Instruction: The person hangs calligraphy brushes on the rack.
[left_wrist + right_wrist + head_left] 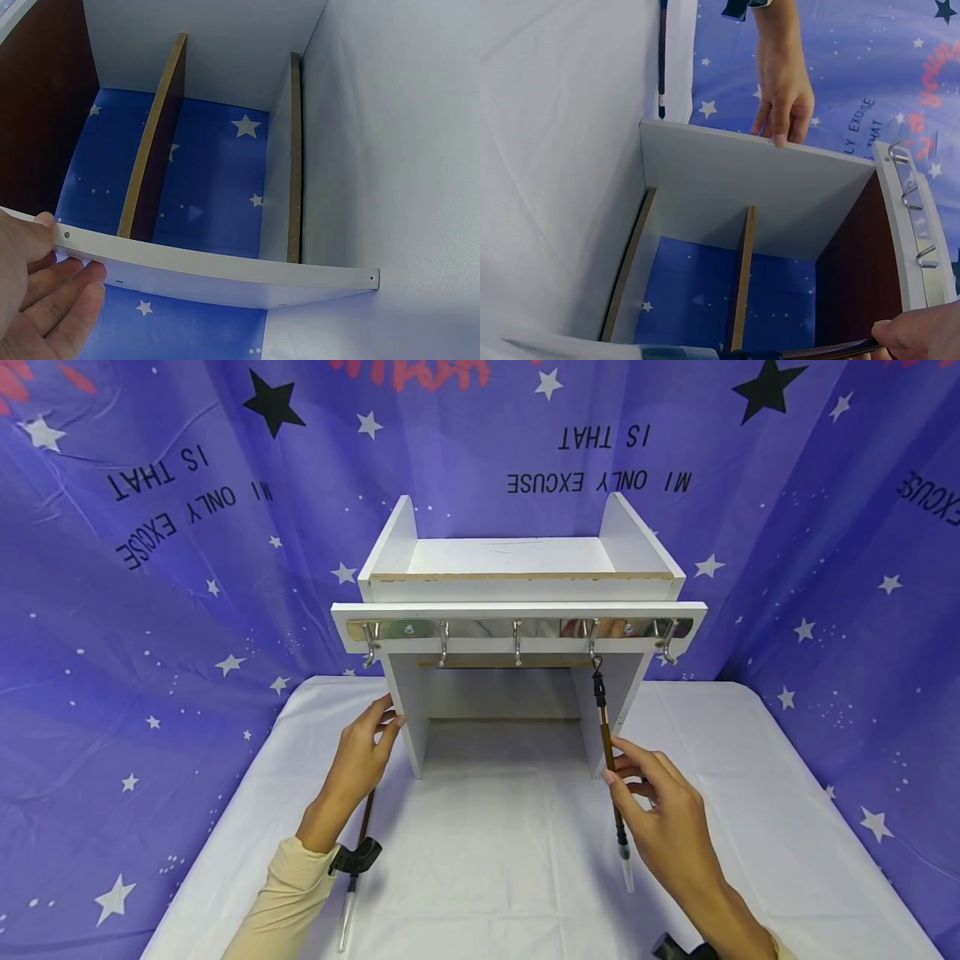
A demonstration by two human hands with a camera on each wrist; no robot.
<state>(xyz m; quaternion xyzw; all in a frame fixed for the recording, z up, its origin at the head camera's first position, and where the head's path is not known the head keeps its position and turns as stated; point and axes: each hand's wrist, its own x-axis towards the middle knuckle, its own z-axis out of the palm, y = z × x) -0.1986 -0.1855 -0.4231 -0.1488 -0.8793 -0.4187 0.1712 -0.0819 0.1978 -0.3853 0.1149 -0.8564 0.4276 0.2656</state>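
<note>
**Holding a slim brown rod (606,735) up to a hook**

Pinches the rod partway along between thumb and fingers of the right hand (667,810). Brings the looped end to the fourth hook (593,639) from the left on the hook rail (480,628); cannot tell whether looped round it or merely touching. Points the clear tip (627,872) downward over the white table cover (487,860). Grips lightly with the left hand (363,756) the front edge of the left side panel (414,735) of the white stand (517,589), with thumb at the front and fingers along the outer side. Has a second rod (365,822) lying on the cover near the left wrist, and a star-printed cloth (112,777) behind and at both sides.
</note>
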